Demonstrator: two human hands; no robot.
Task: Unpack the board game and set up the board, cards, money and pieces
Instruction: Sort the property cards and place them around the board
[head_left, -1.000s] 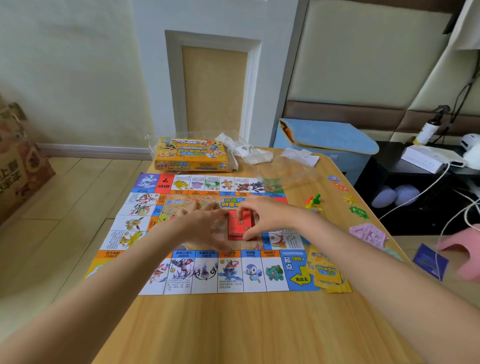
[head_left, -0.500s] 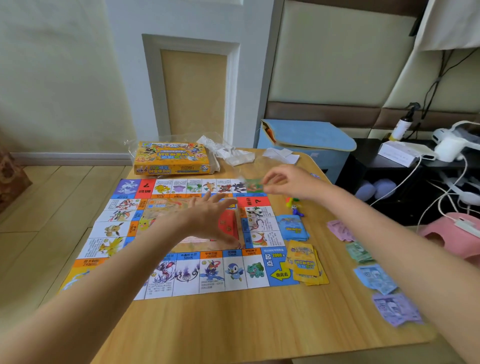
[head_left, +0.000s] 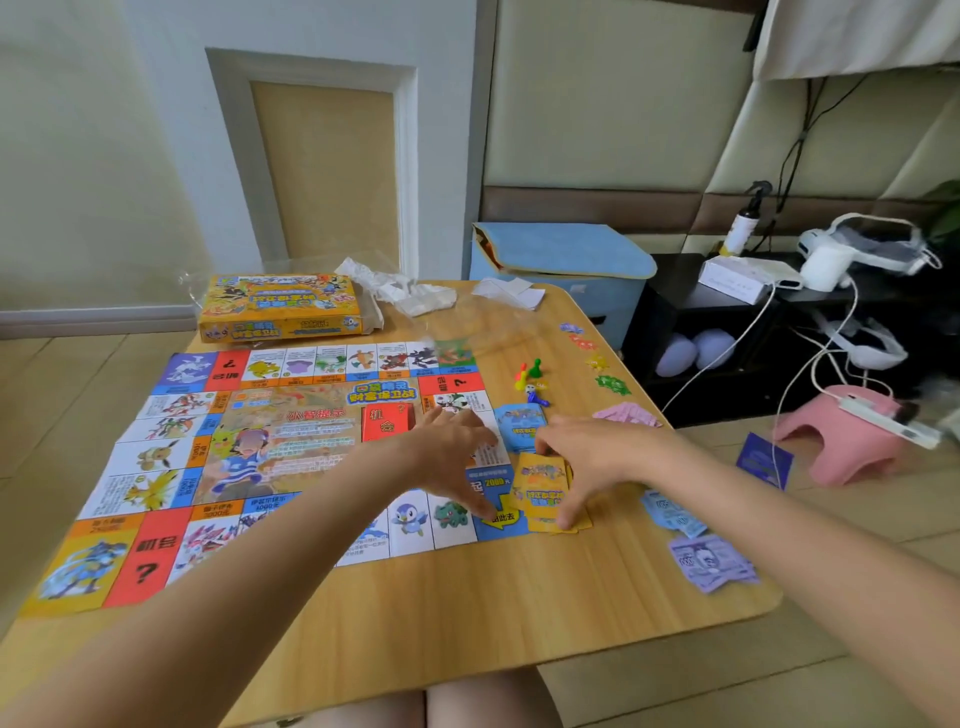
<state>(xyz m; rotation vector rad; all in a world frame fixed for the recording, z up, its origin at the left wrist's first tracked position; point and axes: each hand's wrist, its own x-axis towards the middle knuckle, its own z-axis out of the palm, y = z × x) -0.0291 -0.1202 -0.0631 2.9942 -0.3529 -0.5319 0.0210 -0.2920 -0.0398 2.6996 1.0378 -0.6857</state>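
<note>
We judged the setup well along. The board (head_left: 249, 457) lay unfolded across the left and centre of the desk (head_left: 467, 613), with a red card pile (head_left: 387, 422) set near its middle. The box (head_left: 280, 306) stood at the upper left of the desk, wrappers (head_left: 405, 291) beside it. The pawns (head_left: 530, 382) clustered off the board's upper right corner, small coloured tokens (head_left: 602, 371) lay along the desk's right edge, and money (head_left: 709, 564) lay in loose heaps at lower right, with pink notes (head_left: 626, 415) higher up. What seemed left to us was squaring the yellow cards (head_left: 545, 491) and blue cards (head_left: 519, 423), which sat just off the board's right edge, and sorting the money. Our right hand (head_left: 587, 457) hovered over the yellow cards, fingers spread wide, their tips touching or nearly touching the pile's lower edge; we could not tell whether it gripped any. Our left hand (head_left: 452, 457) lay over the board's lower right corner, fingers straight and splayed, holding nothing, just beside the yellow cards.
</note>
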